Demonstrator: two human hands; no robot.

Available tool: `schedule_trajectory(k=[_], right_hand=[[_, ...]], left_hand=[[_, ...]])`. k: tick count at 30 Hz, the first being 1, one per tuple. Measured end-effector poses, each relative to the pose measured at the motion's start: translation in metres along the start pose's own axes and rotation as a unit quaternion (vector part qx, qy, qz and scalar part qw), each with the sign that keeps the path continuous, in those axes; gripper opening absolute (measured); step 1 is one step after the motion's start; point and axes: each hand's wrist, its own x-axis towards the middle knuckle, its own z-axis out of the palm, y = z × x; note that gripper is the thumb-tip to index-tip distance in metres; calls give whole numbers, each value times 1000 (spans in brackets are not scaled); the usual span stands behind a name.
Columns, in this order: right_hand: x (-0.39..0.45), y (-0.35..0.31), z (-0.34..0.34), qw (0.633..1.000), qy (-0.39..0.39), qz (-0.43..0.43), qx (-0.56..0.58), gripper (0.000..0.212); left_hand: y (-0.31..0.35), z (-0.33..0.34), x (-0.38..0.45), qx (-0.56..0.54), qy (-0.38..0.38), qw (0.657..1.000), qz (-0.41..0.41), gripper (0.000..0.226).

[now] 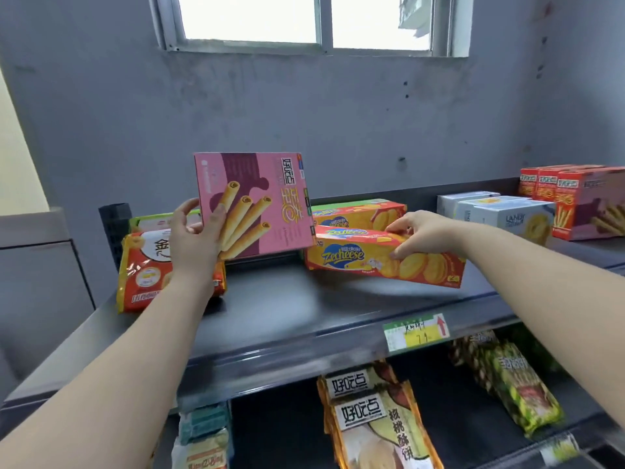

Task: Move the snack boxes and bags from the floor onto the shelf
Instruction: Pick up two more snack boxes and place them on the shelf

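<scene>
1. The left hand (196, 238) grips a pink egg-roll biscuit box (255, 203) by its left edge, thumb on the front, holding it upright and slightly tilted above the top shelf (304, 319).
2. The right hand (421, 233) curls round the top edge of an orange Zecheese sandwich-biscuit box (378, 258), tilted with its near edge on the shelf.
3. Bare dark shelf surface lies open between the hands and along the near lip, where a price tag (416, 332) hangs.
4. Farther back: an orange snack bag (145, 272) left, a second Zecheese box (358, 213) behind, white boxes (500, 214) and red boxes (575, 198) right.
</scene>
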Motion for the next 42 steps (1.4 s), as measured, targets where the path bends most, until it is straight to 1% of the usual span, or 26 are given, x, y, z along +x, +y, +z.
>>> schedule_trajectory(k=[4, 6, 8, 10, 12, 13, 17, 20, 22, 24, 26, 27, 28, 29, 30, 31, 32, 34, 35, 36, 37, 38, 40, 41, 42], right_hand=[[36, 22, 5, 998, -46, -33, -35, 63], [50, 34, 12, 994, -40, -60, -78, 60], [57, 44, 22, 982, 16, -98, -158, 56], [59, 48, 34, 950, 83, -173, -248, 52], [59, 47, 45, 912, 151, -246, -292, 45], [59, 45, 47, 901, 175, -267, -294, 41], [71, 43, 52, 896, 200, -285, -275, 31], [82, 46, 55, 904, 198, -281, -254, 30], [86, 49, 57, 922, 188, -273, -202, 28], [86, 51, 54, 941, 179, -265, -111, 29], [80, 48, 51, 954, 139, -263, 40, 35], [77, 46, 49, 951, 98, -263, 129, 38], [72, 44, 46, 942, 36, -261, 210, 41], [67, 42, 43, 926, -36, -256, 274, 46], [62, 41, 40, 910, -91, -248, 321, 51], [57, 40, 38, 891, -116, -235, 371, 56], [54, 39, 36, 868, -115, -213, 434, 62], [51, 39, 33, 811, -95, -138, 561, 84], [49, 38, 32, 787, -93, -102, 602, 96], [47, 38, 31, 765, -99, -79, 632, 102], [46, 38, 31, 744, -104, -67, 656, 97], [44, 41, 31, 727, -100, -63, 676, 83], [43, 48, 24, 691, -55, -61, 718, 45], [44, 55, 17, 673, -29, -61, 737, 30], [44, 64, 8, 657, -6, -66, 751, 23]], left_hand=[[-8, 12, 0, 7, 35, 999, 18, 30], [-11, 15, -1, -18, 72, 997, 17, 29], [-12, 17, -3, -48, 91, 995, 12, 28], [-15, 19, -5, -63, 97, 993, 14, 28], [-22, 21, -7, -71, 104, 992, 17, 28], [-25, 23, -8, -73, 111, 991, 18, 29], [-29, 34, -22, -75, 136, 988, 25, 38], [-29, 45, -34, -49, 142, 988, 27, 37], [-27, 54, -41, -36, 137, 990, 25, 35], [-25, 65, -47, -28, 119, 992, 25, 38], [-25, 78, -52, -28, 109, 993, 27, 33], [-26, 84, -53, -26, 115, 993, 26, 27], [-25, 92, -54, -23, 122, 992, 28, 24], [-22, 101, -55, -19, 125, 992, 30, 23], [-19, 111, -57, -17, 126, 991, 35, 24], [-17, 119, -56, -17, 127, 991, 41, 28], [-16, 127, -55, -22, 128, 990, 47, 33], [-13, 144, -55, -54, 110, 992, 43, 49], [-13, 153, -55, -73, 92, 992, 35, 57], [-13, 162, -55, -88, 78, 993, 26, 61], [-13, 173, -57, -92, 65, 993, 18, 64], [-14, 183, -58, -93, 49, 994, 14, 65], [-16, 204, -60, -91, 5, 996, 5, 66], [-16, 212, -59, -88, -17, 996, 2, 67], [-15, 218, -58, -85, -29, 996, 5, 69]])
